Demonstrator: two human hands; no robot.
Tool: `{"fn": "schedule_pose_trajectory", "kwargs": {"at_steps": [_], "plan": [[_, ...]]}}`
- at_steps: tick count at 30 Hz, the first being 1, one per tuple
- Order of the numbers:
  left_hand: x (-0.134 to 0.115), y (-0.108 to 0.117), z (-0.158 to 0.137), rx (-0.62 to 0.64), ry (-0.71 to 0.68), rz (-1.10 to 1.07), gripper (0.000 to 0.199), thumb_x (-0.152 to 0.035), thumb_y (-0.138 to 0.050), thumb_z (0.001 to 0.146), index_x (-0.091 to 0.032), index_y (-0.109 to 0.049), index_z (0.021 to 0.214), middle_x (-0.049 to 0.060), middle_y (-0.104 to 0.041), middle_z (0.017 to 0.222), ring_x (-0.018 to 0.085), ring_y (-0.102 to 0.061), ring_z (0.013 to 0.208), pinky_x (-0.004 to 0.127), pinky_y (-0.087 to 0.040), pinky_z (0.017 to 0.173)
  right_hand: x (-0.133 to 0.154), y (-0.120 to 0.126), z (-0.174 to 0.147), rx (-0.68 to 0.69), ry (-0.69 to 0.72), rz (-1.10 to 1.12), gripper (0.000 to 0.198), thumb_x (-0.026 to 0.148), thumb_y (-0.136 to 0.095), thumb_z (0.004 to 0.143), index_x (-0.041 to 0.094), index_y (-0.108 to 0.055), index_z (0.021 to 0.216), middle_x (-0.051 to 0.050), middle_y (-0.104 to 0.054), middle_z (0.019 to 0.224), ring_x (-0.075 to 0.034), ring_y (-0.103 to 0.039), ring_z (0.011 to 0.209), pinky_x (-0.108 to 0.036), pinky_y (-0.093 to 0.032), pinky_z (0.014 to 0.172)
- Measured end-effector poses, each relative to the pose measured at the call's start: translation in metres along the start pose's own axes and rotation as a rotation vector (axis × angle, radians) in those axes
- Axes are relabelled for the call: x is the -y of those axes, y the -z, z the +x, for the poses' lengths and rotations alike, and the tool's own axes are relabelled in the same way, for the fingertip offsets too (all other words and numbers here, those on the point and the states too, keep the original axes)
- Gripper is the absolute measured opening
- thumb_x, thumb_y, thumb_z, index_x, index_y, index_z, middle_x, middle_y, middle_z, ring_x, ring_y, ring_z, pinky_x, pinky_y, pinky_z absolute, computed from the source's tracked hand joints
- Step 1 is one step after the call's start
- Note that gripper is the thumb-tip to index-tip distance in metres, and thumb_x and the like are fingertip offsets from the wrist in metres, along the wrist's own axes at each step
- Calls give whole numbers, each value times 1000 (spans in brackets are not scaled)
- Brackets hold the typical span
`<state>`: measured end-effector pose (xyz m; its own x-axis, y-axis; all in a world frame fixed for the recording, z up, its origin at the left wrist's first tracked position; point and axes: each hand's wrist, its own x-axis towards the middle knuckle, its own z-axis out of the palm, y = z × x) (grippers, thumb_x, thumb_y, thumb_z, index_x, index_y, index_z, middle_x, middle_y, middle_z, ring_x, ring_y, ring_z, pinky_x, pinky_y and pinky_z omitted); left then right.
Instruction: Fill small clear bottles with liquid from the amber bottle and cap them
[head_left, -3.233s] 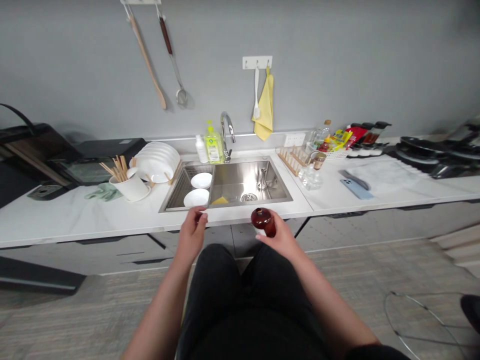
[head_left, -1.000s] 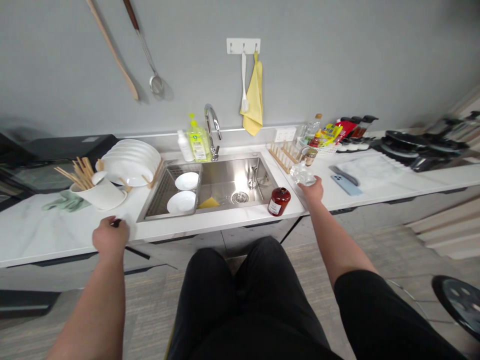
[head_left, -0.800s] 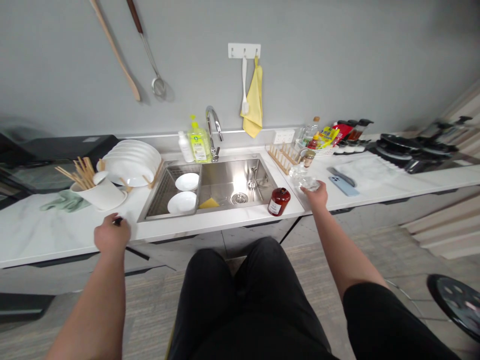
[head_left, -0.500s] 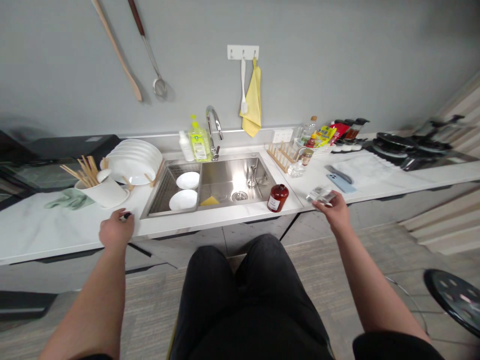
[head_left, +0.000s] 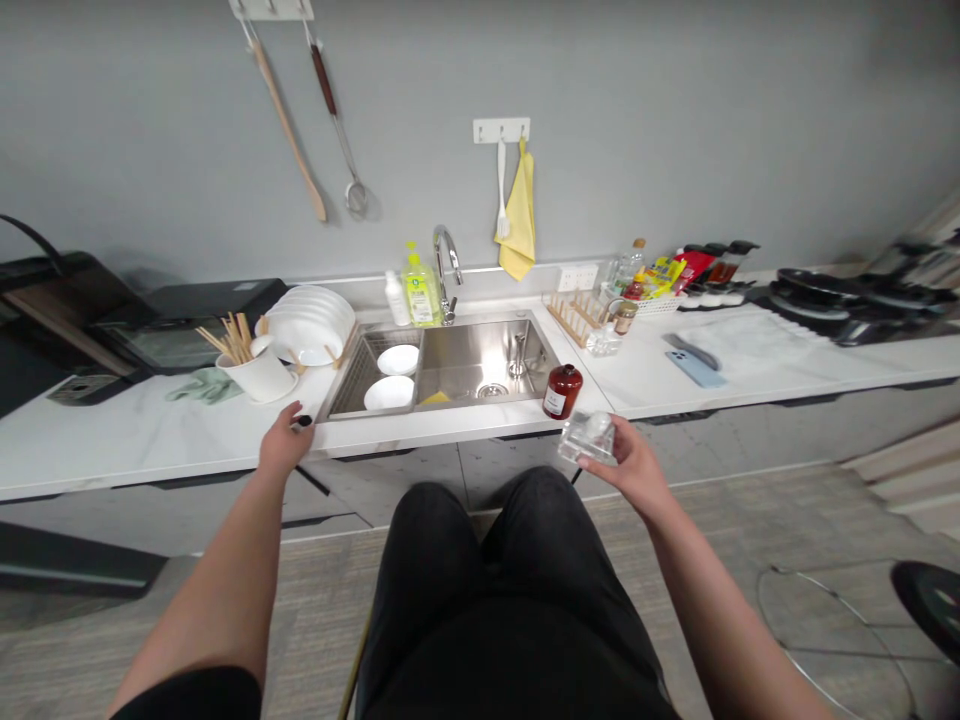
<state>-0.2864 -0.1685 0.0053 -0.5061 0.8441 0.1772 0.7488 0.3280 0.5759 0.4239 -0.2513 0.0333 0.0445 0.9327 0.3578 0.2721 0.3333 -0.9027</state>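
My left hand (head_left: pixel 285 440) hovers by the counter's front edge, left of the sink. Its fingers are closed on a small black cap-like piece (head_left: pixel 302 421). In front of the counter edge, my right hand (head_left: pixel 630 462) grips a clear, square-sided glass bottle (head_left: pixel 587 440), tilted on its side. Just beyond that bottle, a dark red-brown bottle (head_left: pixel 562 391) with a white label stands upright at the sink's front right corner, apart from both hands.
White bowls (head_left: pixel 390 392) lie in the rack at the left of the sink (head_left: pixel 469 350). Further left are a white chopstick holder (head_left: pixel 259 378) and stacked plates (head_left: pixel 311 320). A blue phone (head_left: pixel 696 368) lies on the right counter. Green soap (head_left: pixel 421 292) stands by the faucet (head_left: pixel 448 260).
My right hand has brought the glass bottle left and nearer to me, off the counter's edge. My left hand has shifted right, still with the black piece. The view has turned slightly left.
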Motion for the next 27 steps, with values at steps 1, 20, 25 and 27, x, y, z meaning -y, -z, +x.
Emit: {"fn": "schedule_pose_trajectory", "kwargs": {"at_steps": [1,20,25,27], "plan": [[-4,1,-5,-15,4,-2,81,-38,-73,95,-13,-54,170,20,-73,155,33,-75,126,47,-59,115,4,-9,-2,36,-16,40,84,59,-106,74,27,-66,141,-11,-83,126,-34,-82,109,-55,-69,104],[-262,-19,-267,660,-650,-775,53,-40,-72,109,-28,-70,161,11,-77,158,32,-73,148,55,-51,134,46,-116,-33,504,33,274,95,48,-108,78,32,-61,160,-12,-72,159,-35,-76,139,-55,-59,125],[-264,-25,-275,544,-571,-773,39,-33,-90,91,-27,-87,129,9,-88,130,34,-82,124,53,-62,119,57,-122,-45,431,51,214,88,45,-109,75,31,-67,151,-10,-79,147,-35,-79,130,-53,-63,120],[-269,-26,-281,418,-553,-749,33,-32,-96,83,-28,-88,116,8,-88,116,32,-83,111,51,-65,109,63,-123,-48,407,52,204,86,43,-109,75,31,-68,149,-10,-79,145,-35,-80,128,-54,-63,119]]}}
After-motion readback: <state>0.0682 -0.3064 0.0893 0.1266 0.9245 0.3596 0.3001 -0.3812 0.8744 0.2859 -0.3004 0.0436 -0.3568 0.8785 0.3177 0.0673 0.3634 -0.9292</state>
